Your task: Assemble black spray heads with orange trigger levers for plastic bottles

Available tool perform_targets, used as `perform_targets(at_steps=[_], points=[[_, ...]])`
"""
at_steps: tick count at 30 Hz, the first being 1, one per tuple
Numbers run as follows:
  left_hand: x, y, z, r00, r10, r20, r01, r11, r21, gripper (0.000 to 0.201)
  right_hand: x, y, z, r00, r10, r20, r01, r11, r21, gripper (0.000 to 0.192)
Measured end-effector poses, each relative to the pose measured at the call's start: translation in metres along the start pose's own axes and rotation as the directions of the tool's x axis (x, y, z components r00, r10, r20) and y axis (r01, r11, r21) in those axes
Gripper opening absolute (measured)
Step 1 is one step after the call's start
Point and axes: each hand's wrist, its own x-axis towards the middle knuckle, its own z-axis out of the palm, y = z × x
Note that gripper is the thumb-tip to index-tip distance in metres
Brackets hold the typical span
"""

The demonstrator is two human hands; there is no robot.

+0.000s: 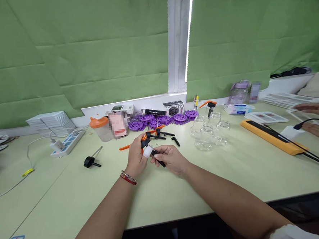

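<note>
My left hand, with a white cover on its thumb, grips a black cap with an orange lever. My right hand pinches a black tube-like part against the cap's lower side. Whether the two are joined, I cannot tell. Just beyond the fingers lie more black caps with orange levers and stems. A short bent black piece rests to their right. Off to the left is a black cap with a thin rod.
Several clear glass jars stand right of centre. Purple wheel-shaped pieces line the back, beside an orange-lidded cup and a phone. A power strip is left. At right are a yellow-orange bar and another person's hands.
</note>
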Motion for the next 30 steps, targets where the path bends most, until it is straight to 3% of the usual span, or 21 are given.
perform_targets(at_steps=[7, 10, 13, 19, 30], points=[[-0.001, -0.001, 0.002, 0.985, 0.116, 0.127, -0.124, 0.991, 0.057, 0.088, 0.001, -0.003, 0.002, 0.980, 0.116, -0.161, -0.093, 0.985, 0.144, 0.031], [-0.005, 0.000, 0.007, 0.987, 0.095, 0.129, -0.108, 0.989, 0.103, 0.104, 0.001, 0.000, 0.002, 0.965, 0.193, -0.177, -0.162, 0.971, 0.178, 0.029], [-0.008, 0.001, 0.011, 0.979, 0.047, 0.200, -0.097, 0.963, 0.251, 0.113, 0.002, 0.005, 0.002, 0.960, 0.197, -0.199, -0.160, 0.969, 0.186, 0.030], [-0.010, 0.004, 0.015, 0.951, -0.055, 0.304, -0.127, 0.826, 0.549, 0.118, 0.004, 0.010, 0.001, 0.954, 0.179, -0.240, -0.131, 0.970, 0.204, 0.045], [-0.011, 0.005, 0.016, 0.941, -0.012, 0.337, -0.185, 0.818, 0.545, 0.116, 0.004, 0.008, 0.000, 0.955, 0.186, -0.231, -0.145, 0.972, 0.183, 0.058]])
